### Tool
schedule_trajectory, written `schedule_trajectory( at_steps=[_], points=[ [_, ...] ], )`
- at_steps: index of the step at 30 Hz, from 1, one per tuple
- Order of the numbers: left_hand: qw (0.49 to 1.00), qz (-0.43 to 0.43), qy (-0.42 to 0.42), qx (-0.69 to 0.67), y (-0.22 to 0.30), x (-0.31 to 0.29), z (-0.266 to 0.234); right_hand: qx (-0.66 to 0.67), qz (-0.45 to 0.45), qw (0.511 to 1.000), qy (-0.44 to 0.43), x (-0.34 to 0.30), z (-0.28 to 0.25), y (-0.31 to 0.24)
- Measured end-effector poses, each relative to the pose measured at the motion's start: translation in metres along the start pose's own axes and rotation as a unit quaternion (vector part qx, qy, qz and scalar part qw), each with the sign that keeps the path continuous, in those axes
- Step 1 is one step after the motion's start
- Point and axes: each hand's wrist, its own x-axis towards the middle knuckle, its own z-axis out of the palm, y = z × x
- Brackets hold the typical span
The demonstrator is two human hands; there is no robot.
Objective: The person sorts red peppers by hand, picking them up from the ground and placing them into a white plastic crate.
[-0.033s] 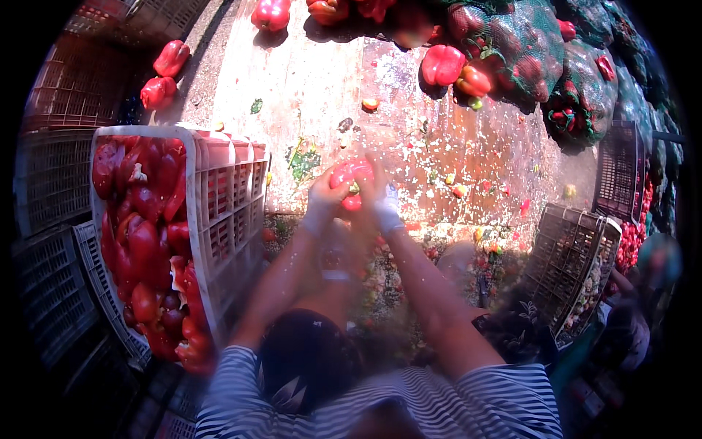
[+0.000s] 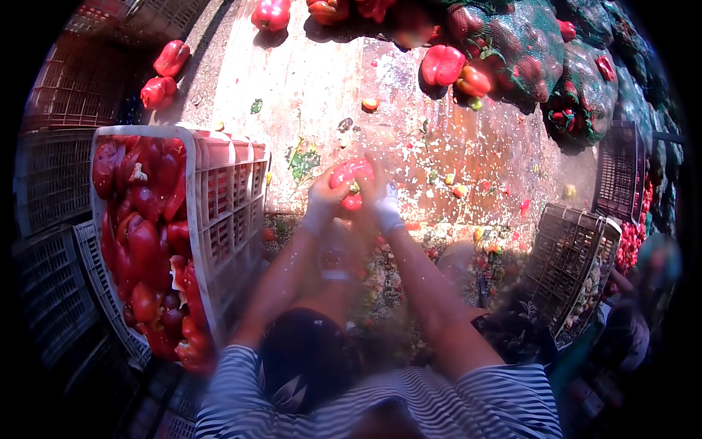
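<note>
Between my two hands is a red bell pepper [image 2: 348,175], with its green stem end showing toward me. My left hand [image 2: 324,196] wraps its left side, and my right hand [image 2: 381,192] closes on its right side. Pale coverings show at both wrists, and the hands are somewhat smeared. Close by on the left stands a white crate [image 2: 227,175] heaped with red peppers [image 2: 146,249], several of them cut or torn open. Below my hands, bits of pepper and pale seeds litter the ground [image 2: 387,293].
Whole red peppers [image 2: 443,65] lie along the far side of the seed-strewn board [image 2: 292,95]. Green mesh sacks [image 2: 526,51] of peppers bulge at the far right. A crate of pale scraps [image 2: 574,256] stands at right, beside another person [image 2: 621,329]. Stacked crates [image 2: 62,175] line the left.
</note>
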Motion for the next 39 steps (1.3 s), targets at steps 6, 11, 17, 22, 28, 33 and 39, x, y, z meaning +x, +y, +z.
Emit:
schedule_trajectory(
  at_steps=[6, 11, 17, 22, 28, 33, 39],
  points=[
    [1.0, -0.013, 0.009, -0.014, -0.002, -0.003, 0.002, 0.053, 0.104, 0.993, -0.035, 0.012, -0.011, -0.008],
    [0.999, -0.045, -0.011, 0.02, 0.015, -0.023, -0.002, 0.02, 0.101, 0.995, 0.008, 0.009, 0.005, 0.029],
    [0.952, -0.141, -0.101, -0.253, 0.014, -0.015, -0.017, -0.095, 0.151, 0.983, 0.045, 0.008, -0.016, -0.013],
    [0.955, -0.128, -0.09, -0.251, 0.023, -0.029, -0.01, -0.193, -0.113, 0.975, 0.02, -0.011, -0.045, -0.054],
    [0.959, -0.132, -0.08, -0.237, 0.022, -0.036, -0.002, -0.329, -0.206, 0.92, 0.051, -0.022, -0.023, -0.059],
    [0.945, -0.214, -0.038, -0.246, 0.03, -0.028, 0.0, -0.362, -0.253, 0.897, 0.031, -0.015, -0.023, -0.053],
    [0.966, -0.173, -0.001, -0.19, 0.019, -0.028, 0.004, -0.291, -0.268, 0.918, 0.041, -0.022, -0.014, -0.036]
  ],
)
